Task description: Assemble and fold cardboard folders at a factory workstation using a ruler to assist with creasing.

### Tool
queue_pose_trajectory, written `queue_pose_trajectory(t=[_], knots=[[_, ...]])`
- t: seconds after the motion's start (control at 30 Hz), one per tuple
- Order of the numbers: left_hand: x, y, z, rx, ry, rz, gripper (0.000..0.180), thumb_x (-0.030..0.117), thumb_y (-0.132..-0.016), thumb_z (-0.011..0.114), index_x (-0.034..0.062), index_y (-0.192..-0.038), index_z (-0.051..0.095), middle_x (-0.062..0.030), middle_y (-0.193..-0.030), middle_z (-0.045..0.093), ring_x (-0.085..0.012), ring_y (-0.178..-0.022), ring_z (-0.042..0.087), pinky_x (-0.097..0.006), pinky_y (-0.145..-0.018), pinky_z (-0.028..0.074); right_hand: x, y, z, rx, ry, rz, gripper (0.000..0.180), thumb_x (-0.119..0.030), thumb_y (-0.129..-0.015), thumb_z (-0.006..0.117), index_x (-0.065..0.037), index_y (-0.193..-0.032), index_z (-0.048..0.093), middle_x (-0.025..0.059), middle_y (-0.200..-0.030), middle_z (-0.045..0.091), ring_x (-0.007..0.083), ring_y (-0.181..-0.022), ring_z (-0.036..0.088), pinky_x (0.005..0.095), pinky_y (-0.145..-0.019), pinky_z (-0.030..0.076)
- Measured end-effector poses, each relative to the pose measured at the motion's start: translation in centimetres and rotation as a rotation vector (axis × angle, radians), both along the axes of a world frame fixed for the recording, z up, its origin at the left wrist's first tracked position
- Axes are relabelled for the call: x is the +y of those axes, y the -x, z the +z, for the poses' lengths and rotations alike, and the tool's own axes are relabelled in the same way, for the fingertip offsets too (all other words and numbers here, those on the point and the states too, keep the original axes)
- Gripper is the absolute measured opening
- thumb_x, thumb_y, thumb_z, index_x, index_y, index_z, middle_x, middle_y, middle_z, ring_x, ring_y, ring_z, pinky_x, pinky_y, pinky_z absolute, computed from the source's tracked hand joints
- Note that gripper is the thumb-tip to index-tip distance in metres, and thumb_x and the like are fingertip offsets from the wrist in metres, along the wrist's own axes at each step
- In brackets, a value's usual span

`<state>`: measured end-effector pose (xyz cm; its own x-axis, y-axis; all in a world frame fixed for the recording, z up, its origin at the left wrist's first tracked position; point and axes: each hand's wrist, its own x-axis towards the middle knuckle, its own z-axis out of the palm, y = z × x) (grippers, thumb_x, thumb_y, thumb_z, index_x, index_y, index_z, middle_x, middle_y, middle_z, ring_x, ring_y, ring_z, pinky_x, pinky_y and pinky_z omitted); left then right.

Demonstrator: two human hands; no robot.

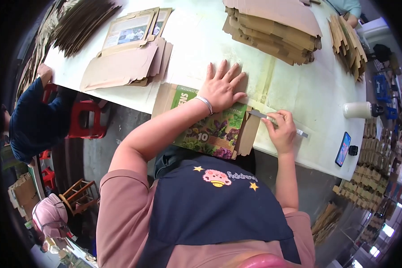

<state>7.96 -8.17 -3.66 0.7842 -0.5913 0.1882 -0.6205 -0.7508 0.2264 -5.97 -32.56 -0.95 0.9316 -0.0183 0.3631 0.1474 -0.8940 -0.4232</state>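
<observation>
My left hand (222,86) lies flat, fingers spread, pressing on a flattened printed carton (210,131) with green and purple pictures. The carton hangs over the near edge of the white table (299,89). My right hand (281,131) grips a thin flat metal strip (259,115) at the carton's brown right flap, its far end poking out past my fingers. A white band sits on my left wrist.
A tall stack of brown flat cartons (277,27) lies at the back, another fan (348,44) at the right. Printed flat cartons (129,53) lie left. A phone (343,148) and white cup (357,110) sit right. A person in blue (35,116) is at the left.
</observation>
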Motion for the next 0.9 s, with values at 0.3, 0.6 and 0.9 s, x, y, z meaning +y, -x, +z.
queue_pose_trajectory(t=[0.3,0.6,0.9], knots=[[1.2,-0.1,1.9,0.12,0.174,-0.026,0.065,0.054,-0.104,0.051,0.0176,-0.157,0.044,-0.0153,-0.164,0.039,-0.0427,-0.153,0.029,-0.063,-0.123,0.021,0.7,-0.1,-0.1,-0.18,0.046,-0.003,0.024,-0.033,-0.083,0.085,-0.013,-0.092,0.074,0.006,-0.095,0.064,0.0277,-0.078,0.066,0.0399,-0.068,0.053],[8.5,8.7,13.4,-0.056,0.326,-0.725,0.053,0.04,-0.09,0.076,0.0184,-0.136,0.065,-0.0058,-0.148,0.06,-0.0296,-0.139,0.054,-0.054,-0.12,0.037,-0.6,0.4,0.0,-0.018,0.015,-0.118,0.023,-0.033,-0.095,0.075,-0.012,-0.085,0.071,0.0073,-0.078,0.068,0.0301,-0.072,0.067,0.0406,-0.06,0.05],[9.6,7.5,9.0,-0.249,-0.245,-0.493,0.058,0.031,-0.094,0.055,0.0284,-0.152,0.053,-0.0028,-0.157,0.05,-0.0272,-0.148,0.045,-0.059,-0.121,0.032,-1.0,0.2,2.5,0.129,-0.258,-0.142,0.024,-0.028,-0.101,0.068,-0.007,-0.089,0.069,0.0109,-0.076,0.066,0.0268,-0.066,0.062,0.0371,-0.06,0.047]])
